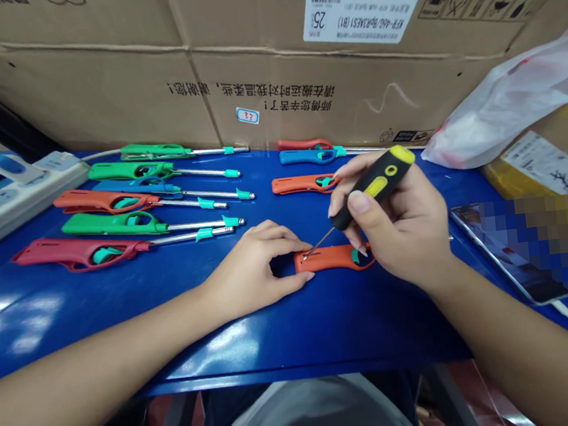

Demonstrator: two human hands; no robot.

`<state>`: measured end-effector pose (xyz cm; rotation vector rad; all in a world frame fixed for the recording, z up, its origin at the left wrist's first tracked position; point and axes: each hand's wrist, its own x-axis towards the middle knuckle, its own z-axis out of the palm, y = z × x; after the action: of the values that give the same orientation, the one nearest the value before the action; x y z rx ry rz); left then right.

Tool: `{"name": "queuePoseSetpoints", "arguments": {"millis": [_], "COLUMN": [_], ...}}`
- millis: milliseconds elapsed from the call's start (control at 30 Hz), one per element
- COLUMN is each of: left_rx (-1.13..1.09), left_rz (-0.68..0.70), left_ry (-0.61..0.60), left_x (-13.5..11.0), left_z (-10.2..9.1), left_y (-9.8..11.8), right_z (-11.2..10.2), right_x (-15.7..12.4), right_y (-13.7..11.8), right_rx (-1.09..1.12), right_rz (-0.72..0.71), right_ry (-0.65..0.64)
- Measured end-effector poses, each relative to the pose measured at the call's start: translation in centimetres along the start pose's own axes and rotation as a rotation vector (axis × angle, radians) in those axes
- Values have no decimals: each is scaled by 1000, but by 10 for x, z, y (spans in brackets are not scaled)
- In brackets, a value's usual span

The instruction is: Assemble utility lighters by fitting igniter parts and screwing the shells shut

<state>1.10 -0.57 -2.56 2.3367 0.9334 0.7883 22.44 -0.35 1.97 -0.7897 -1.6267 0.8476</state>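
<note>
An orange lighter (331, 258) lies flat on the blue table (325, 323) between my hands. My left hand (259, 265) pinches its left end between thumb and fingers and holds it down. My right hand (395, 219) grips a black and yellow screwdriver (374, 184), tilted so that its thin metal tip touches the lighter's left end near my left fingertips. The lower fingers of my right hand rest on the lighter's right end by its teal trigger.
Several long lighters in green, blue, orange and red (129, 221) lie in a row at the left. More lighters (306, 184) lie behind my hands. A power strip (6, 196) sits far left, cardboard boxes (249, 55) stand behind, a phone (509, 251) and plastic bag (509, 101) at right.
</note>
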Motion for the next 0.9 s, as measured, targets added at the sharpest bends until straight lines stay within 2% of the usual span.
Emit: {"name": "queuePoseSetpoints", "arguments": {"millis": [167,500,733,800,900], "left_rx": [-7,-1,8,9,12], "left_rz": [-22,-17,-8,0,8], "left_ry": [-2,1,8,9,7], "left_x": [1,0,-1,-1,0], "left_z": [0,2,4,4,4], "left_y": [1,0,-3,-3,-2], "right_z": [1,5,7,8,8], "right_x": [-3,-9,-9,-8,-7], "right_y": [2,9,6,4,4], "right_rx": [14,58,12,-2,-24], "right_rz": [50,60,76,62,-32], "right_ry": [-39,-116,-107,-95,-60]}}
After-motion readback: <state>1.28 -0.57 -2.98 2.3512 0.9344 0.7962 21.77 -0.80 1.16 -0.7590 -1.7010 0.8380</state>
